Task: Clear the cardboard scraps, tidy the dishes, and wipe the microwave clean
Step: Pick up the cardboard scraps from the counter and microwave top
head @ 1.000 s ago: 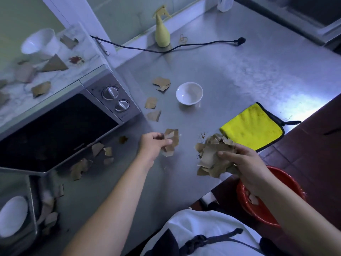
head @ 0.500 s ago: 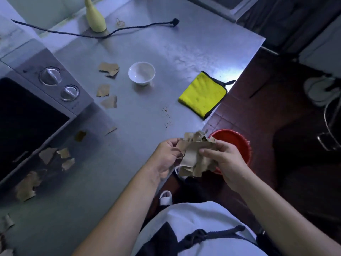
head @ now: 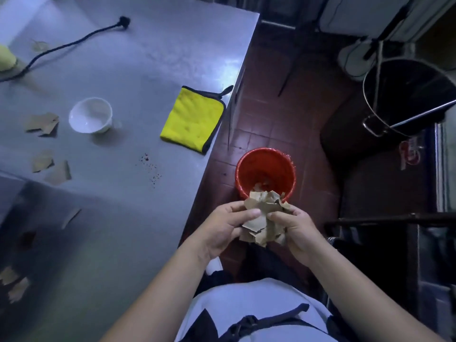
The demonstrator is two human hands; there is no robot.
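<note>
Over the near rim of the red bucket (head: 265, 169) on the floor, a bundle of cardboard scraps (head: 265, 218) was held, squeezed between the left hand (head: 222, 230) and right hand (head: 294, 230). More loose scraps (head: 42, 123) were left on the steel table (head: 148, 58) beside a white bowl (head: 90, 115) and yellow cloth (head: 192, 119).

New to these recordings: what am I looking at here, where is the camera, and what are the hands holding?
No machine here: a person wears a camera on the head, looking down at their own bare hands. The left hand and right hand together clutch a bundle of cardboard scraps near a red bucket on the floor, which already holds a few pieces. On the steel table lie a yellow cloth, a white bowl, a black cord and loose scraps.
</note>
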